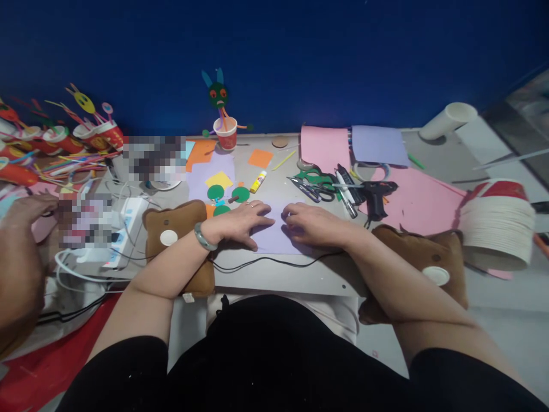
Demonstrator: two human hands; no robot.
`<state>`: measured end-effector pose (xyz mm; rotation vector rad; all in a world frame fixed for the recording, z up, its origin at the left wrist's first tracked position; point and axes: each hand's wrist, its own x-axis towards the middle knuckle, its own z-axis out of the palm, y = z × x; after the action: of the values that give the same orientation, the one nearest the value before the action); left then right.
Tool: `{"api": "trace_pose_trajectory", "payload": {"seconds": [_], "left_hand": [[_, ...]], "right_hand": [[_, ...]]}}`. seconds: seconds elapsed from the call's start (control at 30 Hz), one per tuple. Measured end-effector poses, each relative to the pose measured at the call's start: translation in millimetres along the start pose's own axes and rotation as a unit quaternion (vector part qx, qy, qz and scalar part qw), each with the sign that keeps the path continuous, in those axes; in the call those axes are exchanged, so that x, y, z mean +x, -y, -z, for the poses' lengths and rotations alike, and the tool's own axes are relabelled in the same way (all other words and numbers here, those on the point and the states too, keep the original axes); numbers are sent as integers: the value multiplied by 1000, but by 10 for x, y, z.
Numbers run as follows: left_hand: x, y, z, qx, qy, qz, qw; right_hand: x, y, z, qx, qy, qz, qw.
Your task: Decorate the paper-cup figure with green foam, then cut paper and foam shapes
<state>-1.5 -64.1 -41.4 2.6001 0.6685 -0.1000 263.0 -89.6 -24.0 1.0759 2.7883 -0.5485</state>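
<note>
A sheet of light purple paper [277, 242] lies on the table in front of me. My left hand [245, 222] rests on its left part with the fingers spread; a bracelet is on that wrist. On the right part is my right hand [309, 225], its fingers loosely bent and a little apart, with no object visible in them. Just beyond my left hand lie green paper circles [241, 194], a yellow paper piece [218, 181] and a yellow glue stick [258, 182]. Green-handled scissors [315, 178], markers [349, 186] and a black glue gun [376, 200] lie beyond my right hand.
Brown cushions [175, 232] flank my forearms. A black cable [274, 259] crosses the table's front. At left are a power strip [128, 229] and another person's hand [32, 209]. A decorated paper cup [226, 137] stands behind; stacked cups [497, 226] lie right.
</note>
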Motion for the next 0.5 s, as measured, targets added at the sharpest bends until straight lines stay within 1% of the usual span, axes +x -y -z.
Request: {"api": "trace_pose_trajectory", "payload": {"seconds": [0.23, 0.37, 0.5], "left_hand": [[-29, 55, 79, -7, 32, -20, 999], [-28, 33, 95, -8, 33, -10, 999], [-37, 41, 64, -16, 27, -15, 999]], "right_hand": [[-11, 9, 4, 11, -9, 1, 1000], [-12, -8, -24, 18, -13, 3, 1000], [-9, -44, -55, 34, -18, -2, 999]]}}
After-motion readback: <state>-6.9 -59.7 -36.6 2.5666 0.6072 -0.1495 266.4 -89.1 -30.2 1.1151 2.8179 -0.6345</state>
